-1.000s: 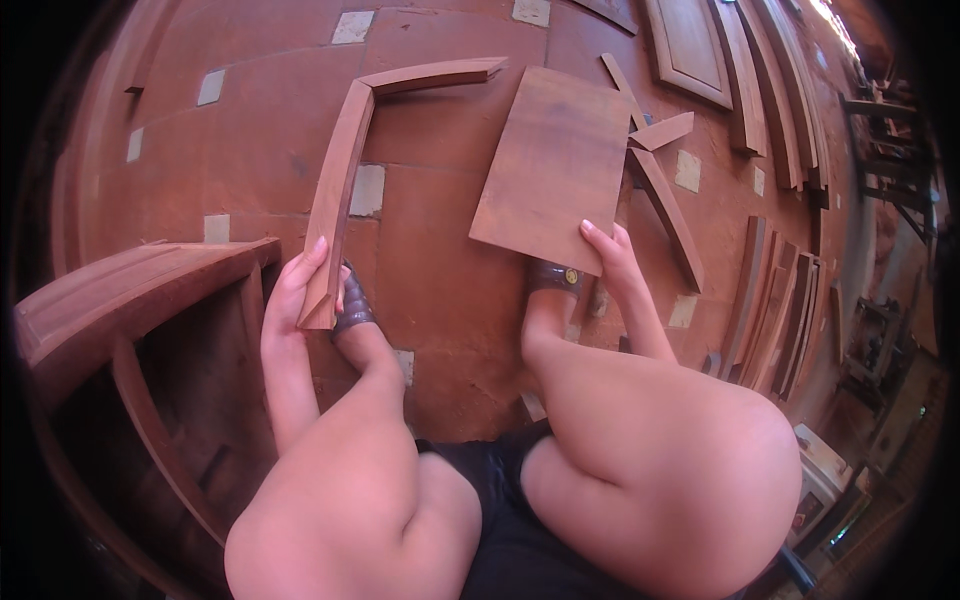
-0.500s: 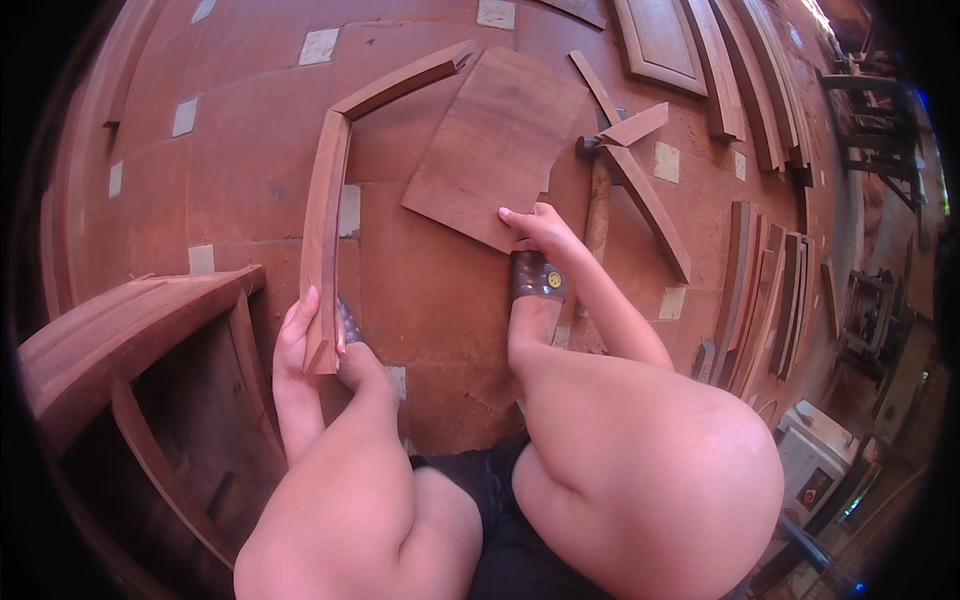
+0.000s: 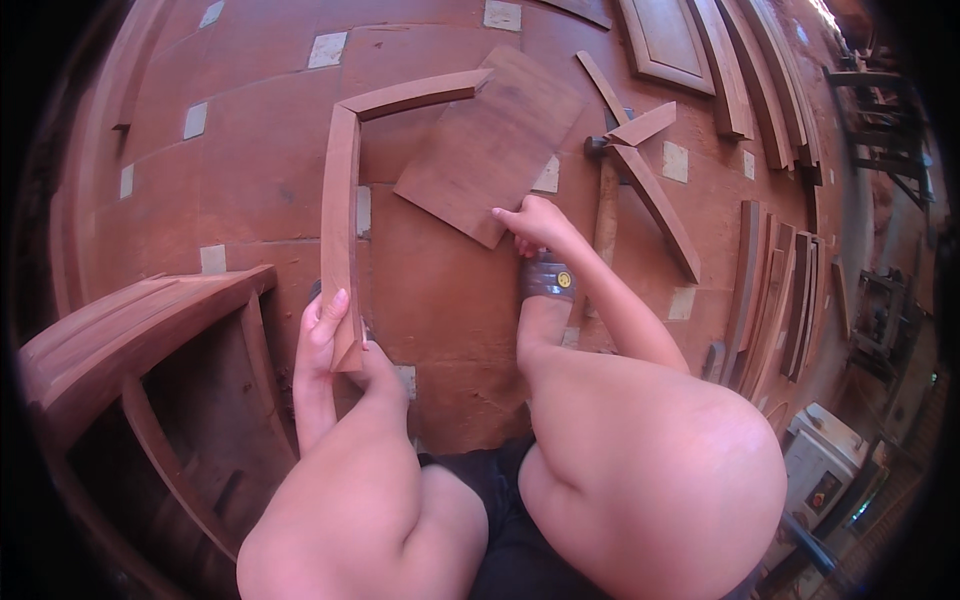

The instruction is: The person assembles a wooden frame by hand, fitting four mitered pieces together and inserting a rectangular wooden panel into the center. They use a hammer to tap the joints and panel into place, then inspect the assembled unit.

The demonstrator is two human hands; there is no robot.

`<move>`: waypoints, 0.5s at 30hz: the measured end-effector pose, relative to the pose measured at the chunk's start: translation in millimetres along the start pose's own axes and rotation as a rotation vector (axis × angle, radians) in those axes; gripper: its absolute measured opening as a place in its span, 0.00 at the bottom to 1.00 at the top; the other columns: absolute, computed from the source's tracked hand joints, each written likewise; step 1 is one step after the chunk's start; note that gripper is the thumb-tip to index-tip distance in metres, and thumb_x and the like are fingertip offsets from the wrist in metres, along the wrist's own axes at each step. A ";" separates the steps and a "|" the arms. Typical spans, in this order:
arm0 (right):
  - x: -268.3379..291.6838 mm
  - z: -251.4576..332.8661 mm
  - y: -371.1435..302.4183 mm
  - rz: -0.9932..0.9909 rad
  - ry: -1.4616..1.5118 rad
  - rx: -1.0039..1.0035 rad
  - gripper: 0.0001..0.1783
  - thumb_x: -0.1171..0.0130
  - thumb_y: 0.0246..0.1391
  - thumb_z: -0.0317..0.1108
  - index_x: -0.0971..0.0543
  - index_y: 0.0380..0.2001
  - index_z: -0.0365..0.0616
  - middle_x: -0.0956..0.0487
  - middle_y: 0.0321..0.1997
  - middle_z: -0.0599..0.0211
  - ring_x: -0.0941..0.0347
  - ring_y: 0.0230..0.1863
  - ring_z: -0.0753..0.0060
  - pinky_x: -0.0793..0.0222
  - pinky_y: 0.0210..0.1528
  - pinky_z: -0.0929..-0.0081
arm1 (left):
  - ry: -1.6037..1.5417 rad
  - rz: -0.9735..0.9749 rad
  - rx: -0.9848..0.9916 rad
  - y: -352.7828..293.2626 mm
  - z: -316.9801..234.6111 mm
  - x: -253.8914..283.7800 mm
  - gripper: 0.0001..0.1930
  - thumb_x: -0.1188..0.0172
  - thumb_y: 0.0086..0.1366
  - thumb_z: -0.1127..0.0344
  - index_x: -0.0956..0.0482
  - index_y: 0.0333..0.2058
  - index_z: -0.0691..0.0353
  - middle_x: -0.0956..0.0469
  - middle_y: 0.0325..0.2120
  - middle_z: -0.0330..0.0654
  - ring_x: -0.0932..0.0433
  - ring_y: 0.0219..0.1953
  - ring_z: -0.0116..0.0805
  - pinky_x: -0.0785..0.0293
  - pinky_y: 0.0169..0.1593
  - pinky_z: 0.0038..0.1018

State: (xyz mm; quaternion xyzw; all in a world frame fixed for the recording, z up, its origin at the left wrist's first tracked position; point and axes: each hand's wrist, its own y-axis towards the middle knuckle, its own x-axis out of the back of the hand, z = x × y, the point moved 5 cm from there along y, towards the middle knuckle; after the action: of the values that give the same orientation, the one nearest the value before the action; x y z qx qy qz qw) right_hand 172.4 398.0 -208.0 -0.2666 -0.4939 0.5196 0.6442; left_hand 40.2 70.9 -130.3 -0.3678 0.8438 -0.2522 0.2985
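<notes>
My left hand [image 3: 322, 325] is closed round the near end of an L-shaped wooden frame piece [image 3: 341, 190], made of two strips meeting at a mitred corner. Its far strip points right, and that tip overlaps a flat rectangular wooden panel [image 3: 480, 150]. With the thumb on top, my right hand [image 3: 540, 225] pinches the panel near its closest corner; the fingers beneath are partly hidden. Right of the panel, a hammer [image 3: 606, 200] lies on the floor, partly under two joined wooden strips [image 3: 655, 200].
A wooden cabinet carcass [image 3: 150, 330] stands at the left. Loose strips [image 3: 765, 300] lie at the right, with long boards [image 3: 765, 90] and a framed panel [image 3: 665, 45] farther off. A white box-shaped machine [image 3: 822, 450] sits at lower right. My feet flank the floor between my hands.
The panel has turned slightly and shifted left, its near end closer to the frame piece. The frame piece's far strip has dipped and its tip now overlaps the panel. Both hands keep their grips.
</notes>
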 end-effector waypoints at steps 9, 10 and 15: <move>41.8 32.9 -21.2 -0.152 1.010 0.450 0.25 0.40 0.62 0.47 0.29 0.53 0.40 0.22 0.51 0.54 0.23 0.51 0.63 0.24 0.53 0.59 | 0.075 0.101 0.068 -19.5 29.4 20.5 0.24 0.38 0.67 0.53 0.30 0.50 0.68 0.24 0.27 0.42 0.22 0.21 0.30 0.24 0.25 0.24; 36.7 36.6 -18.9 -0.192 1.168 0.511 0.25 0.40 0.62 0.46 0.31 0.54 0.41 0.24 0.53 0.54 0.25 0.53 0.61 0.26 0.56 0.57 | 0.084 0.122 0.086 -24.7 29.8 18.0 0.24 0.38 0.66 0.53 0.30 0.49 0.68 0.24 0.27 0.42 0.22 0.21 0.30 0.24 0.25 0.24; 27.8 43.8 -26.8 -0.401 1.708 0.732 0.28 0.39 0.60 0.36 0.39 0.59 0.42 0.24 0.54 0.58 0.27 0.56 0.61 0.30 0.59 0.53 | 0.016 0.146 0.086 -13.7 45.8 7.3 0.26 0.37 0.65 0.50 0.31 0.49 0.68 0.24 0.26 0.43 0.22 0.21 0.32 0.24 0.24 0.25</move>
State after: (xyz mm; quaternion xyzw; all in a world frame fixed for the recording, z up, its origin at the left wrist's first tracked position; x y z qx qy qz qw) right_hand 142.5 408.0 -158.9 -0.2482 0.3007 0.1513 0.9083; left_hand 74.2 47.6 -155.5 -0.2900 0.8593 -0.2686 0.3247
